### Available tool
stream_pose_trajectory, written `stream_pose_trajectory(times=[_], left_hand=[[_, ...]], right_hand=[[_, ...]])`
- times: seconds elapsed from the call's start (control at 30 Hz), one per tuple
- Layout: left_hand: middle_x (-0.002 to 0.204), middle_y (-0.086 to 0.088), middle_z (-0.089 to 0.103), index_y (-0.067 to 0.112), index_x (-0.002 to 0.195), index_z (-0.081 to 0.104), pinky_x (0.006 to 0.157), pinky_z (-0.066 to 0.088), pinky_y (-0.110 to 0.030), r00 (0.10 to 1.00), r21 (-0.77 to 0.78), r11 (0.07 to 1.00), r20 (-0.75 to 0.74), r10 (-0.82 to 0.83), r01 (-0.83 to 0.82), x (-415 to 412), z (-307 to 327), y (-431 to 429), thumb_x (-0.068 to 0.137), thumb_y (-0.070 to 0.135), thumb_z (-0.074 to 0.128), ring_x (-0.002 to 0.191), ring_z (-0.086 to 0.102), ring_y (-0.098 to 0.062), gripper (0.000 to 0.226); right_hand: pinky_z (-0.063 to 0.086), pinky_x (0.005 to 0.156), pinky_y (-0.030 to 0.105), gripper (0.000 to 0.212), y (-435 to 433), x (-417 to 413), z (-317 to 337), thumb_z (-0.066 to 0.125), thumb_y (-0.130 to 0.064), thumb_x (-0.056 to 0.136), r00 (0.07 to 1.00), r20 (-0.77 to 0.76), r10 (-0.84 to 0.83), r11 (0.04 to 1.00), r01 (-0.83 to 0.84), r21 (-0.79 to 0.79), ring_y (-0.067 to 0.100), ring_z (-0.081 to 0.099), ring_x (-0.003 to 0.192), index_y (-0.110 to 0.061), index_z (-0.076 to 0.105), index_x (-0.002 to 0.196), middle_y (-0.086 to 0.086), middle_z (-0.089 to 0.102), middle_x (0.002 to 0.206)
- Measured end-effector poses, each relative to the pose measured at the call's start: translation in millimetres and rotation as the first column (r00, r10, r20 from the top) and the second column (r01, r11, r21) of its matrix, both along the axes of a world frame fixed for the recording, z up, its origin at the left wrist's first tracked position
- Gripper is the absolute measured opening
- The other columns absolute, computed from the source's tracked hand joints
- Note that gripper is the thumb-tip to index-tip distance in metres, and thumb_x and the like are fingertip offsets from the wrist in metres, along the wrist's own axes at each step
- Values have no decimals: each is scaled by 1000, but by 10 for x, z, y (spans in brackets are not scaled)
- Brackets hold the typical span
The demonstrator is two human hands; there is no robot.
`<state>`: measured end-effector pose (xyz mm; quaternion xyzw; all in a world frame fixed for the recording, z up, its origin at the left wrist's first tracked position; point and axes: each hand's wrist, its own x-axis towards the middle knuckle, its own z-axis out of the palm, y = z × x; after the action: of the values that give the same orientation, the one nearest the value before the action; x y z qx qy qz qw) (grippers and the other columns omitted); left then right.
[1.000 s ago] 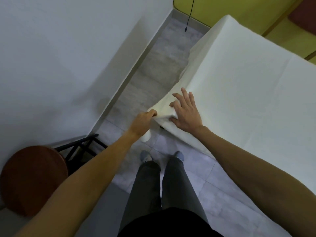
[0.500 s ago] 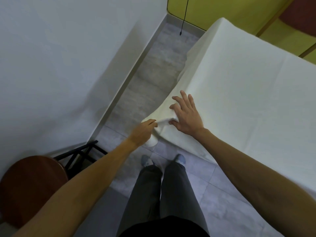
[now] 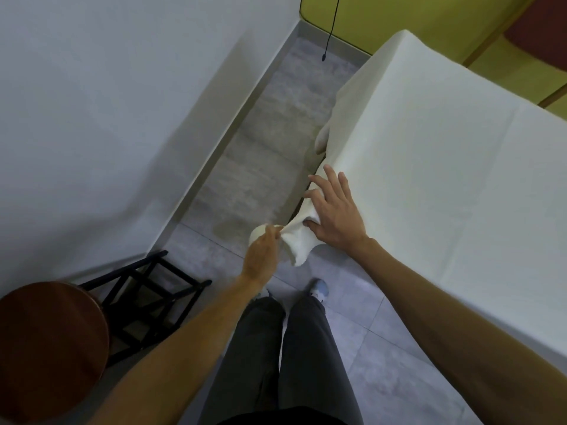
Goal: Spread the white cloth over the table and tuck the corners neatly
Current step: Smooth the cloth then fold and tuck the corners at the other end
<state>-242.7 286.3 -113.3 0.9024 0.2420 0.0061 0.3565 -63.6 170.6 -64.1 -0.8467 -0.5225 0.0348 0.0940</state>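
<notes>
At the near corner of the counter [image 3: 408,96], a person is standing over a white cloth [image 3: 445,167] that is lying spread across the whole top and hanging down the sides. Their left hand [image 3: 260,256] is pinching the loose corner of the cloth, its grip clamped together on a gathered twist of fabric, with a small puff of cloth showing above the knuckles and a short flap dangling just below. From that pinch the fabric is running taut, up and to the right, to the counter's edge. Their right hand [image 3: 336,210] is lying flat on the cloth at that corner, fingers [image 3: 333,182] spread apart and pointing away from the body, thumb tucked against the bunched fabric, pressing rather than grasping. Further along the far side edge another fold of cloth is sagging down toward the grey tiled floor [image 3: 270,154]. Both bare forearms are reaching in from below, and dark trousers and the toes of light shoes are showing beneath them. Down to the left, a round brown stool [image 3: 52,348] with black legs is standing against the white wall [image 3: 107,102]. A black cord [image 3: 331,29] is hanging in front of a yellow wall [image 3: 414,16] beyond.
</notes>
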Motion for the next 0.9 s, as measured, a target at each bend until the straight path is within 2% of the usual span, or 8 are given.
stream_pose_trajectory(times=[0.13,0.27,0.33,0.47,0.53,0.6,0.7,0.9], left_hand=[[111,-13,67,8,121,50,76,61,-36,998,-119,993,-54,11,-17,73,76,148,93,38,41,94,69,-24,42],[103,-15,67,4,126,51,71,54,-25,992,-61,994,-85,-96,91,56,29,304,98,15,50,83,70,-26,31],[96,-15,67,3,128,52,67,54,-27,991,-44,995,-97,-93,89,43,-15,357,99,11,49,76,68,-26,30],[87,-14,70,4,112,66,61,51,-30,997,-22,999,-70,-39,38,173,-148,501,95,6,51,70,63,-24,22],[83,-10,70,8,96,70,60,44,-27,995,-22,1000,-101,-10,8,265,-225,629,91,6,54,69,60,-21,17],[80,-10,70,9,88,71,60,46,-29,990,-9,1000,-141,-10,9,349,-302,772,87,11,52,70,63,-26,18],[77,-12,71,8,84,73,61,51,-34,987,26,996,-138,-78,82,488,-404,948,80,17,50,68,65,-30,24],[89,-13,74,9,89,75,76,56,-43,960,119,960,-152,-234,253,1106,-441,1035,81,1,60,80,68,-32,19]], right_hand=[[14,120,62,54,4,3,12,71,-40,80,1000,-15,1,1000,-1,-8,42,17,149,-14,54,124,15,43,148],[10,122,60,55,15,0,22,74,-45,81,1000,-5,-8,999,7,-45,41,16,150,-16,55,124,14,42,150],[8,123,59,55,14,2,21,73,-47,81,1000,-2,-10,999,10,-47,40,16,150,-17,55,123,13,42,150],[6,123,59,54,7,4,29,73,-44,81,1000,-16,-4,1000,3,-30,40,15,151,-16,54,123,13,42,149],[7,123,59,55,11,4,15,73,-44,81,1000,-19,-4,999,3,-33,40,13,151,-16,54,124,13,41,150],[8,122,60,55,7,3,-2,73,-44,81,1000,-19,-1,1000,1,-31,39,13,151,-16,54,125,13,41,150],[11,121,61,56,-14,14,-14,75,-42,79,1000,-21,1,1000,-1,-22,41,14,151,-15,55,124,14,42,149],[8,122,60,64,-6,13,-21,66,-52,83,1000,-22,-7,999,6,-31,39,11,152,-16,51,134,13,37,154]])
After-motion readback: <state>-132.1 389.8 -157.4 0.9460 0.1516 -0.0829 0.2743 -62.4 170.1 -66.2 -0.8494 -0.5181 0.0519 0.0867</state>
